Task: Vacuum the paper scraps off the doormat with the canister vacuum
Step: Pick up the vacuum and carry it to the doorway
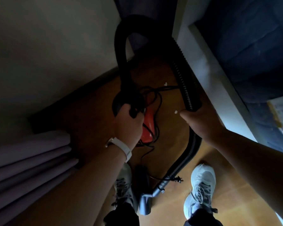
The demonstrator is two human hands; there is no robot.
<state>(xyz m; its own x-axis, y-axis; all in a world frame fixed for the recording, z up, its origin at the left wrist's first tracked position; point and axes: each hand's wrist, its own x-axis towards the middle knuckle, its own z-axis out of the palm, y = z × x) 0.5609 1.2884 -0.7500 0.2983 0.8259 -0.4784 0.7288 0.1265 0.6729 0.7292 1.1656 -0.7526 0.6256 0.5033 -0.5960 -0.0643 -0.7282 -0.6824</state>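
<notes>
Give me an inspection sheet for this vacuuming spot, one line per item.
Surface: brown floor, dimly lit; no doormat can be made out.
Job's things: canister vacuum, red body; black ribbed hose looping up and back down; grey wand and nozzle between the shoes; paper scraps on the floor.
Clutter: nothing seen.
Hands: left hand grips the vacuum's black handle; right hand grips the hose.
Cables: power cord loosely tangled over the canister; plug free near the wand, not in a socket.
Surroundings: wall left; pleated fabric lower left; white-framed dark blue furniture right.
</notes>
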